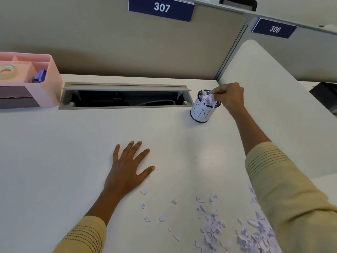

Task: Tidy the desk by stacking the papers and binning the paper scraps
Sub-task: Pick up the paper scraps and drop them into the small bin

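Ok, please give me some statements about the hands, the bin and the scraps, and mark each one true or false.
1. The left hand lies flat on the desk. True.
2. The right hand is over the bin. True.
3. The bin is empty. False: scraps already fill it to the rim.
4. All scraps are off the desk. False: many lie near the front edge, by the right sleeve.
5. The organiser stands right of the bin. False: it stands far to the left.
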Demonstrator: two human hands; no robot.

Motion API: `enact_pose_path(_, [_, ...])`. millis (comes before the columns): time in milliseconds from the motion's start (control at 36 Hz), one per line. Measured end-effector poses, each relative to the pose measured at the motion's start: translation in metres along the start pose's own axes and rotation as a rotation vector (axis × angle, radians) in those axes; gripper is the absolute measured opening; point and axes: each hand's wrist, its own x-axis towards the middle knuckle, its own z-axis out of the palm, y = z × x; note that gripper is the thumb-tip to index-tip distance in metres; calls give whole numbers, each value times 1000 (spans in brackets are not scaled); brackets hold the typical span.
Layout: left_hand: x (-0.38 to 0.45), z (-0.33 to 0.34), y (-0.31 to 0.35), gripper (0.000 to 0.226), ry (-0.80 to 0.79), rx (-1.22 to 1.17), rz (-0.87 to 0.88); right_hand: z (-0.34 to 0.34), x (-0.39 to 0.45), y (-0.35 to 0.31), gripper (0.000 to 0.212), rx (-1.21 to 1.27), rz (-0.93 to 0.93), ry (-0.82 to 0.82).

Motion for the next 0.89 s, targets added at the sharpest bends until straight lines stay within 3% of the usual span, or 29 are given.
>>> enact_pose_path(194, [0, -1, 0, 71, -2, -5, 1, -7, 3, 4, 19, 33, -17, 39])
enact_pose_path(278, [0, -1, 0, 72, -8, -12, 0, 0, -5, 12, 24, -177, -121, 84])
enact_pose_path(472, [0, -1, 0, 70, -11, -10, -6, 30, -32, 30, 33, -521, -472, -18])
enact_pose_path(694, [-1, 0, 0, 68, 7, -24, -1, 37, -23, 33, 57, -488, -338, -116])
enact_pose_path(750, [0, 1, 0, 68, 4, -19, -3, 35, -20, 35, 49, -425, -289, -131])
enact_pose_path(833, [1, 1, 0, 67, 5, -18, -6, 31, -16, 33, 18, -294, -166, -167])
enact_pose_path(889, [1, 1, 0, 67, 8, -15, -5, 27, -14, 33, 23, -199, -116, -139])
